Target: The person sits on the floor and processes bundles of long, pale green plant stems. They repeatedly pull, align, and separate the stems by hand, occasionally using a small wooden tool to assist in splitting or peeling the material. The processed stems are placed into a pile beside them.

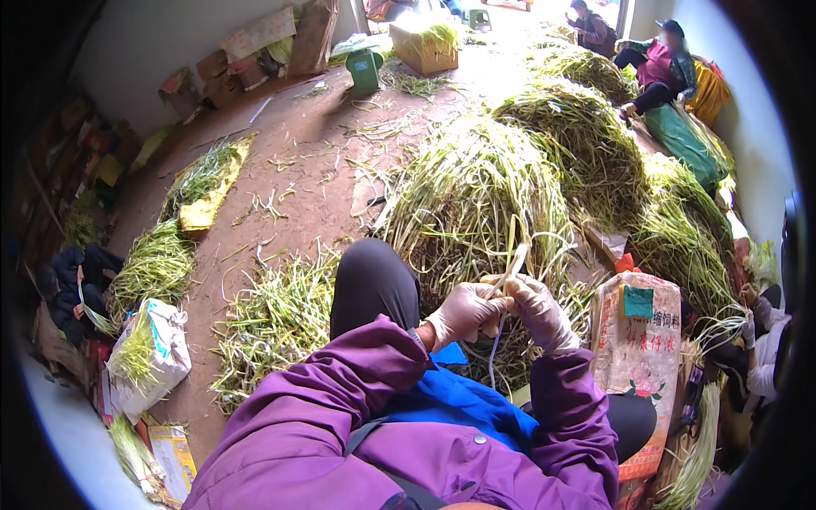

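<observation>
My left hand [468, 312] and my right hand [542, 312], both in thin whitish gloves, meet in front of my knees. Between their fingertips is a pale leafy stalk [520, 258], its thick end pointing away from me. A thin pale strand [494, 357] hangs below the fingers. Just beyond the hands rises a large heap of long green and yellowish stalks [475, 185], with darker ends towards me. The fingers hide part of the held stalk. A blue cloth [446, 398] covers my lap.
A heap of loose trimmings [280, 319] lies left of my knee, and a printed woven sack [637, 370] stands to my right. People sit at the left [64, 293], right [765, 350] and far right [663, 70]. Farther off are a green scale [363, 70] and a cardboard box [421, 54].
</observation>
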